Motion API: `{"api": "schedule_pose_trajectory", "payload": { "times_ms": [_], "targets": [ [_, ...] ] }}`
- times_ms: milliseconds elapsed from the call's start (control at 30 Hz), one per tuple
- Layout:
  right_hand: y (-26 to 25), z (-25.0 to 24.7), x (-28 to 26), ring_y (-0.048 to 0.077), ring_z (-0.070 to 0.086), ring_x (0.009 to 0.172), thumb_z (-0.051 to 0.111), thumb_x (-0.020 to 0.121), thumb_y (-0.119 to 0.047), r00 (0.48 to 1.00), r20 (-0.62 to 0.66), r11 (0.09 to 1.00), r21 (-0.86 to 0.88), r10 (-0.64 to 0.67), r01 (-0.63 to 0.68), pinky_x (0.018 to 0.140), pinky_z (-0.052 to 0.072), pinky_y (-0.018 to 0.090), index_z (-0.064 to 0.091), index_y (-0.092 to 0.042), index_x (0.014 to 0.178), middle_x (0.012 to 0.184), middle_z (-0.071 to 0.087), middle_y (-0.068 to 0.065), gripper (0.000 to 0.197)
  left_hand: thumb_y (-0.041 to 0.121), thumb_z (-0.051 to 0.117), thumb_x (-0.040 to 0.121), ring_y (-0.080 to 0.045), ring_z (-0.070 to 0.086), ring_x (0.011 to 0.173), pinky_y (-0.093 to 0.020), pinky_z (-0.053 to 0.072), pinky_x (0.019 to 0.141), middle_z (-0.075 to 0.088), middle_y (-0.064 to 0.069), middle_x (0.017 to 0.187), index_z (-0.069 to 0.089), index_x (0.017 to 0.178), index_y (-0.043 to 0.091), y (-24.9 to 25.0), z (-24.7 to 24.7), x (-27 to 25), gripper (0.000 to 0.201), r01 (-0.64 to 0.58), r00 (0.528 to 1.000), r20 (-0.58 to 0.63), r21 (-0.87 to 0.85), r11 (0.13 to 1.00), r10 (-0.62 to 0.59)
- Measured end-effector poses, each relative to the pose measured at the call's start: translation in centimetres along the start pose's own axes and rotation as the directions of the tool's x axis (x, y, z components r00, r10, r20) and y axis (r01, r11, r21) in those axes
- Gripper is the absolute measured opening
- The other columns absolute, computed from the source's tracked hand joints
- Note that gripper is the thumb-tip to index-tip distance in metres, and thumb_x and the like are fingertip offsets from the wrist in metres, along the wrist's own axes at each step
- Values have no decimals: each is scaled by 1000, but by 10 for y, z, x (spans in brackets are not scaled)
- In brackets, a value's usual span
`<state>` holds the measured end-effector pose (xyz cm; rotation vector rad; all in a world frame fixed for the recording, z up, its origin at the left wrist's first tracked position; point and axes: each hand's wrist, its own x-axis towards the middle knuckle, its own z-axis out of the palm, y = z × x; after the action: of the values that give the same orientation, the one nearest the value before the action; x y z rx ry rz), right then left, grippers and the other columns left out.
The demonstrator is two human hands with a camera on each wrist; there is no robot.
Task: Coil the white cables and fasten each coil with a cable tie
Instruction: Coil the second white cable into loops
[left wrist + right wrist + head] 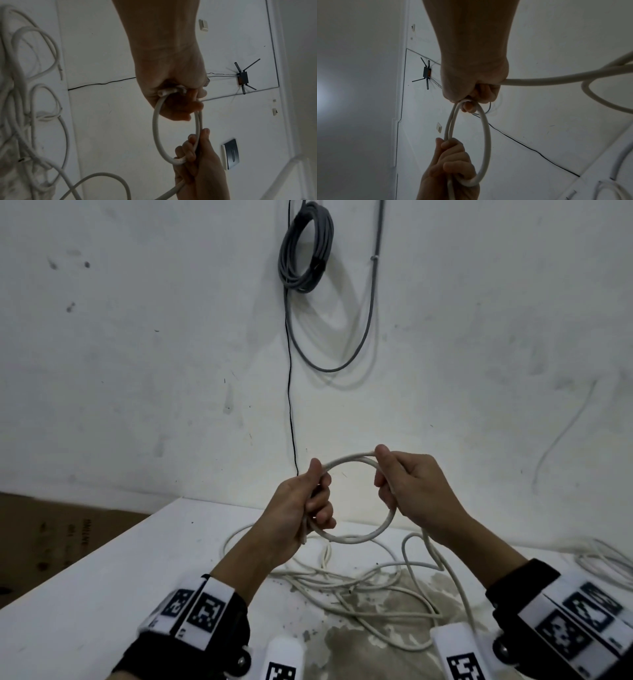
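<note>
Both hands hold a small round loop of white cable (363, 537) in the air above the white table (113, 577). My left hand (308, 508) grips the loop's left side, with the cut cable end (163, 93) poking out of its fist. On the loop's right side my right hand (400, 484) grips the cable, thumb on top. From the right fist the rest of that cable (556, 79) trails down to a loose tangle of white cable (359, 587) on the table. No cable tie shows in any view.
More white cable (603, 559) lies at the table's right edge. A grey cable coil (306, 248) hangs on the wall ahead, with a thin black wire (290, 392) running down. A router (241, 79) sits on the wall. Brown cardboard (51, 535) lies left of the table.
</note>
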<state>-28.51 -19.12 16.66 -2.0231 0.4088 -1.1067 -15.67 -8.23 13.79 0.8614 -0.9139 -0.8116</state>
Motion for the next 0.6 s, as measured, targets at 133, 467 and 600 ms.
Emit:
{"api": "schedule_pose_trajectory", "payload": {
  "times_ms": [133, 467, 600],
  "targets": [
    [5, 0, 0, 15, 48, 43, 41, 97, -39, 999, -44, 1000, -14, 21, -21, 44, 36, 16, 58, -3, 62, 43, 59, 8, 53, 49, 51, 72, -6, 32, 33, -19, 42, 45, 24, 8, 38, 40, 62, 15, 0, 1, -1, 37, -17, 999, -34, 3, 1000, 17],
    [3, 5, -5, 10, 37, 36, 35, 99, -39, 989, 70, 985, 110, 129, -136, 38, 28, 18, 54, -7, 80, 53, 54, 4, 41, 45, 38, 94, -1, 19, 23, -13, 15, 24, 24, 8, 35, 34, 60, 17, 5, 8, 5, 45, -39, 984, -178, -209, 977, 1],
    [20, 1, -14, 18, 48, 43, 46, 95, -19, 995, 97, 991, 128, 21, -34, 43, 38, 23, 48, -22, 104, 82, 63, 10, 10, 43, 35, 97, -4, 21, 18, -12, 13, 20, 25, 6, 31, 34, 59, 18, 14, -2, 8, 45, -114, 979, -201, -422, 899, 30]
  ]
}}
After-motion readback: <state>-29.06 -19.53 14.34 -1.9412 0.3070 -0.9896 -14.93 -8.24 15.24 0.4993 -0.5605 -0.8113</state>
